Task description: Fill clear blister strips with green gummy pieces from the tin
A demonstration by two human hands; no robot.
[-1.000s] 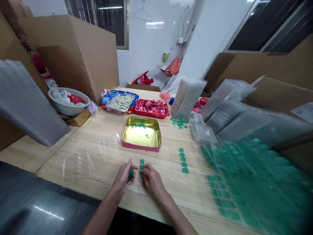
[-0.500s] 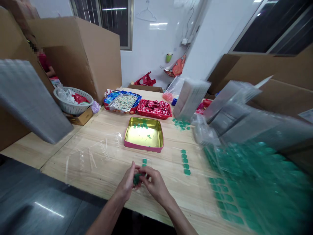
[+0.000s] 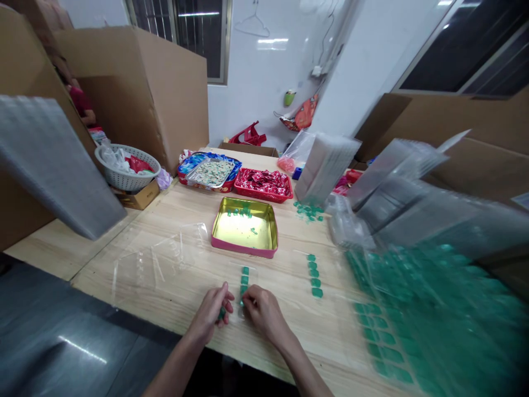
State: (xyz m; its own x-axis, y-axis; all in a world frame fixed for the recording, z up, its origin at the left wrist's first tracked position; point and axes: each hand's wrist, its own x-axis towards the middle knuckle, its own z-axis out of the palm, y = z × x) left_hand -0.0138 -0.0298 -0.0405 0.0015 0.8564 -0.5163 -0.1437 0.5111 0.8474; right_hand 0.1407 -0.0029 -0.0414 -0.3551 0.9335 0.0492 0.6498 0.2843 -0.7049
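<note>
My left hand (image 3: pixel 210 313) is curled, palm inward, around small green pieces (image 3: pixel 222 313) that show between its fingers. My right hand (image 3: pixel 265 313) pinches at the near end of a clear plastic strip (image 3: pixel 252 274), where a bit of green (image 3: pixel 242 302) shows at the fingertips. Green squarish pieces (image 3: pixel 245 279) sit in a row along that strip, running away from me. Another clear strip with a row of green pieces (image 3: pixel 314 273) lies to the right. Beyond my hands stands a gold-lined tin (image 3: pixel 243 252) with a few green pieces inside.
Empty clear trays (image 3: pixel 157 259) lie at left. Stacked filled green trays (image 3: pixel 446 314) crowd the right, under grey plastic stacks (image 3: pixel 413 209). Loose green pieces (image 3: pixel 309 211) are scattered behind. A red basket of packets (image 3: pixel 264 184) and a metal tray (image 3: pixel 210 173) stand at the back.
My hands have drawn apart. The right has moved from the left hand's fingers to the strip, and more of the green row shows. The view has shifted slightly.
</note>
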